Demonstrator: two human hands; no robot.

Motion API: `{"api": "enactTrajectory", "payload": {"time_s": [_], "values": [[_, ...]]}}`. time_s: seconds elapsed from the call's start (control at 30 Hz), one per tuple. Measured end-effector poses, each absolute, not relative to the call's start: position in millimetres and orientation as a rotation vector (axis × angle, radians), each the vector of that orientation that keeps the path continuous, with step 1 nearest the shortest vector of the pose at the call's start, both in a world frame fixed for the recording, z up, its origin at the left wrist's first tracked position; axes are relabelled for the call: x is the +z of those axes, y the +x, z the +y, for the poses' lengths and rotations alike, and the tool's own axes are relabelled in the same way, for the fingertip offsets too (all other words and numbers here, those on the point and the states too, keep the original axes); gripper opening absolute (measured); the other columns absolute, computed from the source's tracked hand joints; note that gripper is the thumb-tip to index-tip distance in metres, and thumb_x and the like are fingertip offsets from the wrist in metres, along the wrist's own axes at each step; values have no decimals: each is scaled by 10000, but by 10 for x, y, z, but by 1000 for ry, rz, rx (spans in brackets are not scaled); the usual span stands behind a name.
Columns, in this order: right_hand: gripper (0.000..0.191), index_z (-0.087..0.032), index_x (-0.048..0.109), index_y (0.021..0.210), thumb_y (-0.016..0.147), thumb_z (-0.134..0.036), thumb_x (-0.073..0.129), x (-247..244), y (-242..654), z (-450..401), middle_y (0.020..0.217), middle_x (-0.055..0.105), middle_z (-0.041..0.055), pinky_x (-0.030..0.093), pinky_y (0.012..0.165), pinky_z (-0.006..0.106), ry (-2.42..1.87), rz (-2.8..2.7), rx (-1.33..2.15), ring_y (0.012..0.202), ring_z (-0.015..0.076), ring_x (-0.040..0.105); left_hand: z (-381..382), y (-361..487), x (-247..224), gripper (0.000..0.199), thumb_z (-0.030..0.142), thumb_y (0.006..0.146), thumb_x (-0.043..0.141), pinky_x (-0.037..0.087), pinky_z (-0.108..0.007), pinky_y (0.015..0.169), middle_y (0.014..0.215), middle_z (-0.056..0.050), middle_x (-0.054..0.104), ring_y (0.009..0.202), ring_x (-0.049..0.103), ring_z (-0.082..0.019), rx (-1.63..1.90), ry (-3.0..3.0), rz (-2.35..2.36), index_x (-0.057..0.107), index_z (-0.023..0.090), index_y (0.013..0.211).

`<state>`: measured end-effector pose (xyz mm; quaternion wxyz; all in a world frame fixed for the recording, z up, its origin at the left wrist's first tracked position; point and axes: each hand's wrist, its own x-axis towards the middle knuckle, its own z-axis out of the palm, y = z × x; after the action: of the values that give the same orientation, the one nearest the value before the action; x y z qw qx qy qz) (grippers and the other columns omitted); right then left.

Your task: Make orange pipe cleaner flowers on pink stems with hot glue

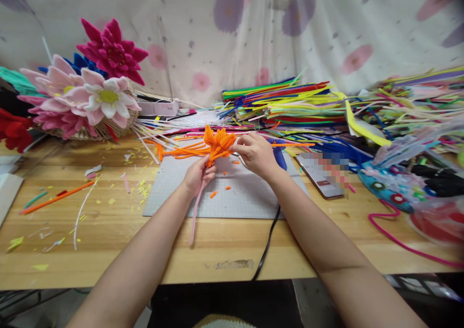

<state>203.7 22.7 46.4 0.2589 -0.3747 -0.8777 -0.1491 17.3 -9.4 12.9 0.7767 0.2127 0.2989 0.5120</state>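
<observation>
An orange flower (pixel 219 142) made of fuzzy stems is held over the grey cutting mat (pixel 166 192). My left hand (pixel 200 174) is closed around its base, and a pale pink stem (pixel 195 217) hangs down below that hand. On the flower's right side my right hand (pixel 253 155) is closed, its thumb and index finger near the petals; a bit of metal shows by the fingers, mostly hidden. Behind and left of the flower lie several orange stems (pixel 181 152).
Finished felt-like flowers (pixel 108 96) stand in a basket at the back left. Bundles of coloured stems (pixel 282 101) fill the back. A phone (pixel 321 176) lies right of the mat, and a black cable (pixel 266 250) crosses the front edge.
</observation>
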Motion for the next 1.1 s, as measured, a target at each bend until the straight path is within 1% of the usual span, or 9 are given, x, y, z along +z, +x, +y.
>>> {"api": "enactTrajectory", "payload": {"time_s": [0.1,0.27,0.47,0.6,0.7,0.87,1.1], "values": [[283,-253,695,925,872,-195,423,460,2032,226,812,596,54,294,678,295,-1014,-2384,-408,761,164,421,-89,172,99,88,168,762,551,160,-83,311,600,33,381,397,273,3,1112,520,659,509,91,762],[289,-253,696,913,874,-191,417,467,2020,207,817,594,53,284,678,297,-1038,-2394,-414,757,163,411,-80,174,83,133,151,693,619,145,-87,320,579,47,371,394,263,10,1114,574,683,507,92,735],[250,-221,682,910,856,-189,440,523,1958,142,821,606,61,282,673,298,-1122,-2417,-409,763,174,428,-93,211,118,165,177,700,634,130,-99,332,563,51,369,383,255,14,1140,595,764,489,98,690],[228,-175,636,945,859,-213,428,541,1830,33,847,625,81,291,665,295,-1224,-2368,-404,785,189,479,-105,230,138,161,180,715,629,127,-106,336,555,49,382,372,245,15,1157,574,806,491,103,686],[231,-147,586,983,862,-237,410,526,1705,-74,855,642,95,293,626,287,-1369,-2332,-323,774,197,525,-91,224,119,170,173,729,609,131,-105,331,542,49,387,364,250,14,1188,565,823,469,113,653],[228,-182,571,924,880,-323,397,449,1550,-158,829,661,71,270,565,277,-1547,-2326,-202,747,185,583,-64,216,52,227,201,722,615,142,-110,320,525,56,378,359,260,6,1228,584,829,432,130,607],[222,-198,581,891,881,-328,400,370,1491,-90,857,672,46,260,556,274,-1593,-2291,-166,772,168,600,-98,239,71,191,198,719,605,143,-110,319,530,60,366,360,249,5,1202,610,818,450,126,633]]}}
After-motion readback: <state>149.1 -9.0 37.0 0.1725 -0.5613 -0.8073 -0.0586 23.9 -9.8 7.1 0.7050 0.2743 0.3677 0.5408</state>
